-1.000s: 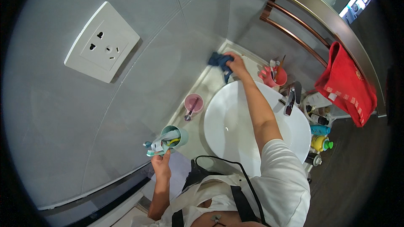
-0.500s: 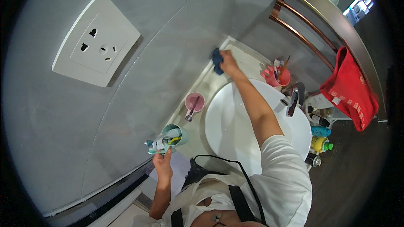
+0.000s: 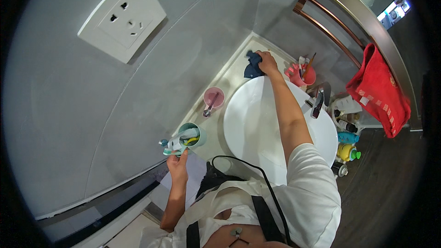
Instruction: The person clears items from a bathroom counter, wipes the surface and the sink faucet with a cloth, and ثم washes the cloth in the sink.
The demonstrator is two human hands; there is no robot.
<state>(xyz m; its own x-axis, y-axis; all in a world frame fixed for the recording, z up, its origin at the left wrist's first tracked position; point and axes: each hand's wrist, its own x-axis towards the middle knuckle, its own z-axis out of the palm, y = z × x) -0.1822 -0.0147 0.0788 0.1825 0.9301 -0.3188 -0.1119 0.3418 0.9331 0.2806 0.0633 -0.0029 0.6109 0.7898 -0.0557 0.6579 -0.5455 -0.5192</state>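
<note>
My right hand [image 3: 268, 63] grips a dark blue cloth [image 3: 253, 69] and presses it on the pale counter [image 3: 236, 74], in the corner behind the basin. At the counter's near left, my left hand [image 3: 177, 167] is closed at the handle side of a mint-green cup [image 3: 202, 134]. Out of that cup lean a toothpaste tube [image 3: 187, 134] and toothbrushes [image 3: 173, 152], their heads toward the left wall. Between the two hands stands a pink cup [image 3: 221, 95] with a dark-handled item slanting out of it.
A white round basin [image 3: 243, 147] fills the counter's middle, under a chrome faucet [image 3: 320, 100]. Behind it is a coral cup [image 3: 310, 75] with brushes. Bottles, one yellow [image 3: 346, 151], line the right side. A red towel [image 3: 379, 92] hangs from a copper rail [image 3: 331, 36].
My right hand has moved the cloth away from the left wall, rightward along the counter. My left hand stays at the mint-green cup. The view has shifted slightly.
</note>
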